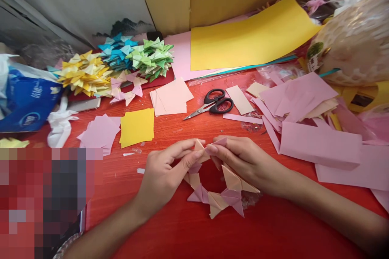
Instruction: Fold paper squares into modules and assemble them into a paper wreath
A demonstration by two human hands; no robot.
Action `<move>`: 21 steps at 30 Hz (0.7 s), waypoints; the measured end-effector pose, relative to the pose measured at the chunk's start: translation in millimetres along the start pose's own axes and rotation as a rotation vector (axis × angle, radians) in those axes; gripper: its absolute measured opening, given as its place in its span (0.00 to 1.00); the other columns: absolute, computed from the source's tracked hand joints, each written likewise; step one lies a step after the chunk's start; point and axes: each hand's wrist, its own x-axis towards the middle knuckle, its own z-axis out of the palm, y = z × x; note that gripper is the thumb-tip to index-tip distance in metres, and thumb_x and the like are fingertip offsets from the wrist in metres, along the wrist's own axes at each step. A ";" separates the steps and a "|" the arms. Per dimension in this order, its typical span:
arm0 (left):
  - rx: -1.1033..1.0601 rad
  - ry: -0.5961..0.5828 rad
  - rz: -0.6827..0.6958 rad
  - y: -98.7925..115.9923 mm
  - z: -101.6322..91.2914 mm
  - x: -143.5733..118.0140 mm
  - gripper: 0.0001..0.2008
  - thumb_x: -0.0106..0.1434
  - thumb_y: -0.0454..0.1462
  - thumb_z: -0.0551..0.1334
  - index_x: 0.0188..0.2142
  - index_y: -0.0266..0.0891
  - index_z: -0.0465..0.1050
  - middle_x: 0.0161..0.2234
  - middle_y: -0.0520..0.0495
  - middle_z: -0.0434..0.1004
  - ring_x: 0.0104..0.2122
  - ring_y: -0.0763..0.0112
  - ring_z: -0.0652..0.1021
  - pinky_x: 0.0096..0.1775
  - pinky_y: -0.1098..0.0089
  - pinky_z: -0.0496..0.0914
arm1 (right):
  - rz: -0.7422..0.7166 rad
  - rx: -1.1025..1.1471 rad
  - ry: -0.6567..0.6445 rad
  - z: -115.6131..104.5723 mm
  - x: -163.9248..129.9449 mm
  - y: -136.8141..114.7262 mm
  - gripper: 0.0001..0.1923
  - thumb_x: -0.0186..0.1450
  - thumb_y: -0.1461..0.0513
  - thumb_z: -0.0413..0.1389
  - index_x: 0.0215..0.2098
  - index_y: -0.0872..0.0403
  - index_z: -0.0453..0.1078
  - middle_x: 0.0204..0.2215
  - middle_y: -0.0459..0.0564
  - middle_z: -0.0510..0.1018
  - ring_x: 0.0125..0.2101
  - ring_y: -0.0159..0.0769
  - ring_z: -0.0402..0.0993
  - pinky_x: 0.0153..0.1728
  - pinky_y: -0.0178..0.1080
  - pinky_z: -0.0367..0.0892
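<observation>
Both bare hands meet low over the red worktop [136, 226], holding an origami ring [216, 199] built from folded pink and peach paper units with their points turned outward. The left hand [170, 166] has its thumb and fingers closed on a peach unit at the far side of the ring; the right hand [246, 160] pinches a pink unit right beside it between thumb and fingers, so the two grips almost touch. The near side of the ring lies between the wrists, though whether it rests on the worktop cannot be told. Beyond the hands, black-handled scissors [209, 106] lie with their tips toward the left, just beside a cream paper rectangle [240, 99]. To the left of the scissors are pale pink paper squares [173, 99], yellow paper squares [137, 127] and a fanned pile of pink paper squares [100, 133]. Farther back, a small pink-and-cream star ring [137, 90] sits in front of stacked pointed rings in yellow [85, 75], blue [117, 52] and green [154, 58]. A large yellow sheet [243, 40] overlaps a pink sheet [181, 54] near the back. Pink paper pieces [320, 143] spread over the right side, while a blue tissue pack [33, 97] and crumpled white tissue [62, 125] lie at the far left.
</observation>
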 end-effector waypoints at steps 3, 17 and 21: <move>-0.023 -0.015 -0.020 1.3 -0.1 0.4 0.07 0.61 0.38 0.60 0.38 0.45 0.75 0.31 0.58 0.81 0.33 0.77 0.80 0.34 0.84 0.71 | -0.009 0.000 0.005 0.8 -0.1 0.0 0.19 0.70 0.56 0.40 0.23 0.55 0.56 0.21 0.44 0.62 0.24 0.28 0.58 0.28 0.34 0.55; -0.351 0.313 0.112 -4.2 0.1 11.4 0.04 0.61 0.37 0.60 0.32 0.38 0.71 0.28 0.52 0.75 0.33 0.74 0.76 0.40 0.74 0.70 | 0.022 0.301 0.149 -8.9 1.0 -5.4 0.13 0.62 0.53 0.55 0.35 0.55 0.72 0.33 0.48 0.77 0.35 0.34 0.74 0.36 0.35 0.68; -0.295 0.274 0.134 -4.4 0.2 7.9 0.06 0.57 0.36 0.64 0.35 0.41 0.71 0.31 0.53 0.75 0.34 0.75 0.76 0.39 0.75 0.70 | -0.173 0.086 0.313 -5.1 -3.1 -2.6 0.12 0.66 0.61 0.50 0.30 0.55 0.72 0.28 0.47 0.76 0.32 0.30 0.73 0.36 0.34 0.67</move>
